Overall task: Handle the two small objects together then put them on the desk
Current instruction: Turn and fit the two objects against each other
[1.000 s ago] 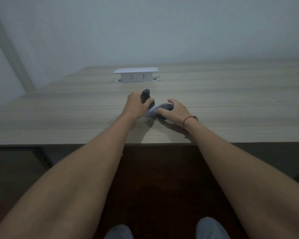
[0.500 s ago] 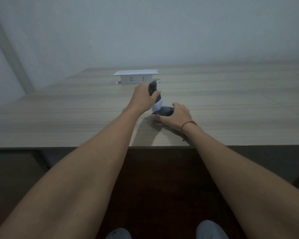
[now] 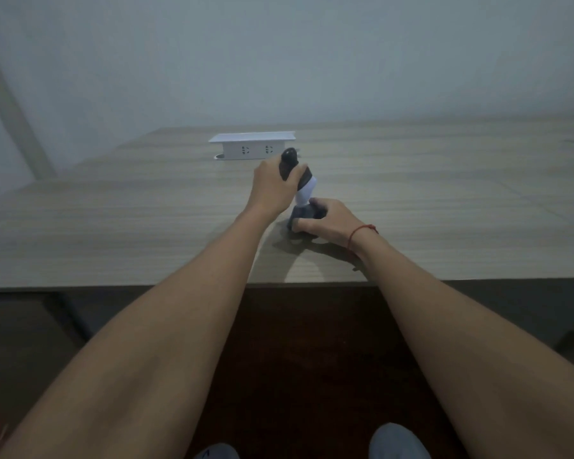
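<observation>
At frame centre, the left hand (image 3: 272, 187) grips the dark-and-white object (image 3: 300, 183) upright while the right hand (image 3: 325, 221) pins the dark object (image 3: 300, 217) to the desk (image 3: 113, 226); keep them aligned, pressing gently.

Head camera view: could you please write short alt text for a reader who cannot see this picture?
Two bare hands work at a wooden desk: the left hand grips a dark object with a white lower part, raised and tilted, while the right hand holds a small dark object down on the desk. A white socket box stands farther back.
</observation>
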